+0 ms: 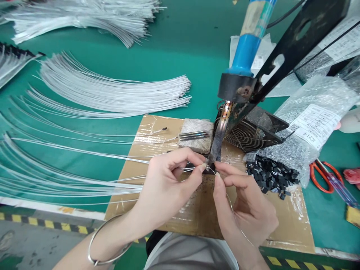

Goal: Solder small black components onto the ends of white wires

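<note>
My left hand pinches the end of a thin white wire just below the tip of a mounted soldering iron. Close by on the right, my right hand pinches a thin solder wire, which trails down over the palm. Both sets of fingertips nearly meet at the iron's tip, and the exact contact there is too small to make out. Behind the fingertips lies a wrapped block with several thin metal rods on it. More white wires run left from beneath my left hand.
Cardboard covers the work spot. A small fan stands behind the iron. Black parts, red-handled scissors and bubble-wrap bags lie right. Wire bundles lie back left. A black bracket slants overhead.
</note>
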Demonstrator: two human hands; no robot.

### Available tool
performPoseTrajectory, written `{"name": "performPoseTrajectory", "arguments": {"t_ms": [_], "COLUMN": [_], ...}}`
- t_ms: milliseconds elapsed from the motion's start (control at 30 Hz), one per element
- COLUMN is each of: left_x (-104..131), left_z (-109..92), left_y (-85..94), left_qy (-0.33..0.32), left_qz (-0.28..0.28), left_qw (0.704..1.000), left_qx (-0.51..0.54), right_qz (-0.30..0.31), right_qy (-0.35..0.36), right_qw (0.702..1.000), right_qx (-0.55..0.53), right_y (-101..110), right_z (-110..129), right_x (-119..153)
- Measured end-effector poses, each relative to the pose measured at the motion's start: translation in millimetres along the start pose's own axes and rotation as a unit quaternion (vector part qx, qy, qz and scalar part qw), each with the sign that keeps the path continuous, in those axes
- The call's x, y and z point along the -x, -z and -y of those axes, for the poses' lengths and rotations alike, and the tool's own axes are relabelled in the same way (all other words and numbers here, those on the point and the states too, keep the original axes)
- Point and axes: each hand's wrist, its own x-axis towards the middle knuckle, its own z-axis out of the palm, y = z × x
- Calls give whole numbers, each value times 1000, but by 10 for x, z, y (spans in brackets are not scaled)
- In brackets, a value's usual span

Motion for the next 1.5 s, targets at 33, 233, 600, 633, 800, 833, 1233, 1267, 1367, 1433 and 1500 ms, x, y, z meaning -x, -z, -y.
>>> {"name": "performPoseTrajectory", "arguments": {"t_ms": [33,233,600,633,800,833,1233,1267,1367,1433,1500], "left_x": [2,-1,-6,-5,15,20,5,7,13,14,12], "left_z": [-1,-3,18,17,12,11,13,12,6,6,11], "left_y": [2,-11,-16,-14,0,0,-18,-16,-9,-8,-12], "left_qy": [0,-2,3,3,3,3,1,2,1,1,3], "left_qz": [0,3,8,8,6,5,2,1,0,-3,-5], "left_qw": [1000,1000,1000,1000,1000,1000,1000,1000,1000,1000,1000], "left_qx": [1,2,-8,-8,-10,-11,-15,-15,-14,-12,-11], "right_qz": [2,5,-19,-24,-24,-25,-48,-47,-50,-58,-61], "right_qy": [3,6,-6,-12,6,6,-8,-7,-7,-11,-9], "right_qw": [1000,1000,1000,1000,999,999,998,998,998,998,998], "right_qx": [2,9,13,14,23,26,32,36,39,32,27], "right_y": [4,20,-24,-30,-36,-35,-68,-68,-75,-84,-90], "right_z": [3,-8,21,28,44,48,67,69,78,80,76], "right_x": [-2,-3,9,10,12,12,4,4,8,12,15]}}
